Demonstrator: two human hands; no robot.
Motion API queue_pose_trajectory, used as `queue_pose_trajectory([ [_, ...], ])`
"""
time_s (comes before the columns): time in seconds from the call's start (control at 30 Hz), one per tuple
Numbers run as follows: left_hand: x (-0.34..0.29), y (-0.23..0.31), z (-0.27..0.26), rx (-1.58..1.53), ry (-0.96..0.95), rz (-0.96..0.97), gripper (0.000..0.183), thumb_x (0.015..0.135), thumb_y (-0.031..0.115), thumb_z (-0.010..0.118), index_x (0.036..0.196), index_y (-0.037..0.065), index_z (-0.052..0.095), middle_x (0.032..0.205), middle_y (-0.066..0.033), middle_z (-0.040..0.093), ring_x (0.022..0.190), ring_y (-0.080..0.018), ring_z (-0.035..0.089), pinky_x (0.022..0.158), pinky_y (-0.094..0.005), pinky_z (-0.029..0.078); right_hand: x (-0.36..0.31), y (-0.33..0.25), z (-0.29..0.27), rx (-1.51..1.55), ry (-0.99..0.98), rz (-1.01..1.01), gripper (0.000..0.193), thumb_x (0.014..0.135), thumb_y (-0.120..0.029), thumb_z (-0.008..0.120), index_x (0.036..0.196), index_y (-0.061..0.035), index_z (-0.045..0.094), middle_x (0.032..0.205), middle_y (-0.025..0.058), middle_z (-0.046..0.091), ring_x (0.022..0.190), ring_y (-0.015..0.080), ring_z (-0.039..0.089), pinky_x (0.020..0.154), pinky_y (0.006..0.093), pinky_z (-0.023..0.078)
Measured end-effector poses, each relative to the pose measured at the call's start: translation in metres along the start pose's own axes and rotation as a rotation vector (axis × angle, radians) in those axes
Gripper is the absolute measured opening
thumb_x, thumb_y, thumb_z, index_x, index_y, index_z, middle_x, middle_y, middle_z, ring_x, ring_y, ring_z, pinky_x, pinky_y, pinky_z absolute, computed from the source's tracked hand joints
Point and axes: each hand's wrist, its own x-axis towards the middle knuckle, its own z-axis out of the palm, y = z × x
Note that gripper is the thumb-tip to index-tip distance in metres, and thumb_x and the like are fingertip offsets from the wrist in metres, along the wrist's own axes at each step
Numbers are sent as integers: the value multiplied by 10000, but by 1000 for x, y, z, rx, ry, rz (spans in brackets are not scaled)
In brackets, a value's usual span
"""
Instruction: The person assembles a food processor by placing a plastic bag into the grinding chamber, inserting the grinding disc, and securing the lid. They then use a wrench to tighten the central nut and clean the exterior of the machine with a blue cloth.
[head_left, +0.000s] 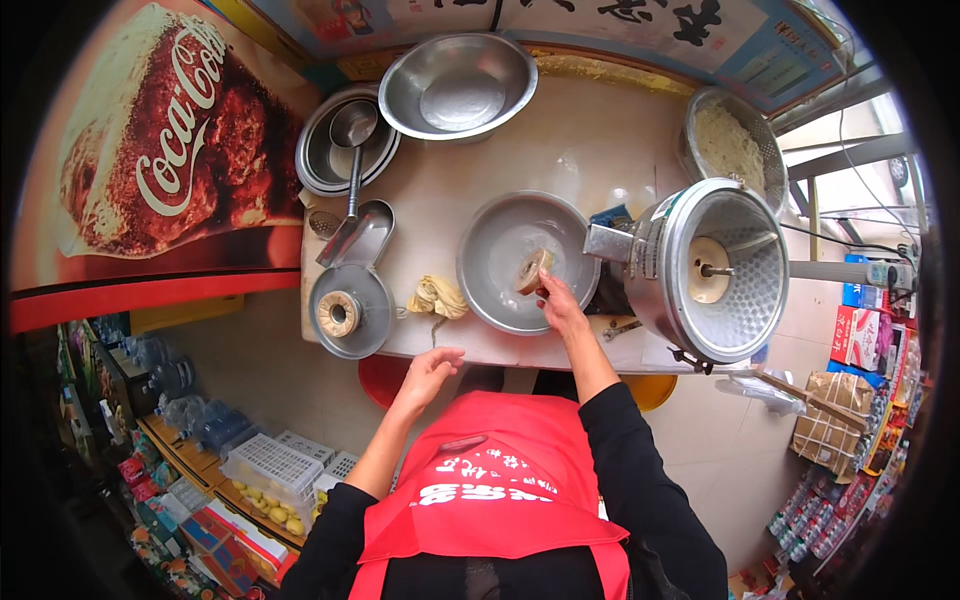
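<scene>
The right hand (pixel 560 302) holds a thick ring-shaped disc (pixel 534 272) above the inside of a wide metal basin (pixel 512 222), its fingers pinching the near edge. That edge grip leaves most of the ring uncovered, and the basin beneath would probably catch any drips or crumbs. The left hand (pixel 433 374) is empty, its fingers loosely extended and slightly bent just off the near edge of the table (pixel 590 150), close to a crumpled yellow cloth (pixel 437 297).

Left of the cloth, a second ring (pixel 326 312) lies in a round metal pan (pixel 376 300), which likely keeps it from rolling. Right of the basin, the metal drum (pixel 755 268) of a machine stands open toward the person, exposing a pale disc (pixel 706 287) and a spindle (pixel 719 271), presumably for easy reach.
</scene>
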Motion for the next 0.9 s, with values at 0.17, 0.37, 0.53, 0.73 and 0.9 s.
queue_pose_trajectory([
  [0.17,27,40,35,-37,-74,54,367,953,84,534,1302,11,620,1159,-92,684,1004,-143,627,901,-285,499,-64,-26,22,343,-195,-45,343,974,-473,630,1211,-225,642,1138,-52,641,1043,115,538,867,350,349],
  [0.37,54,81,58,-624,-254,-82,477,1011,442,573,1348,105,550,1315,-85,627,1139,-217,614,923,-363,495,-132,-66,37,366,-450,-123,333,1051,-396,510,1267,-168,620,1204,-7,651,1077,132,568,893,338,459],
  [0.53,69,101,58,-776,-426,14,363,986,369,642,1263,137,617,1190,-11,682,1095,-158,641,930,-356,520,-171,-102,45,-5,-528,-286,342,1058,-354,510,1270,-112,626,1184,-15,664,1083,90,582,885,309,460],
  [0.73,49,152,65,-287,18,387,249,920,207,736,1137,99,676,1092,-31,711,894,-151,685,793,-327,545,-201,-134,68,-94,-251,-273,832,983,-355,655,1593,-125,138,1479,69,433,1275,215,506,975,402,499],
  [0.9,3,194,108,550,474,1127,300,783,90,795,1053,27,680,872,-63,680,815,-269,647,814,-383,520,-207,-134,88,333,-638,-481,982,829,-710,620,1573,-266,158,1479,124,417,1328,302,465,1059,514,445],
])
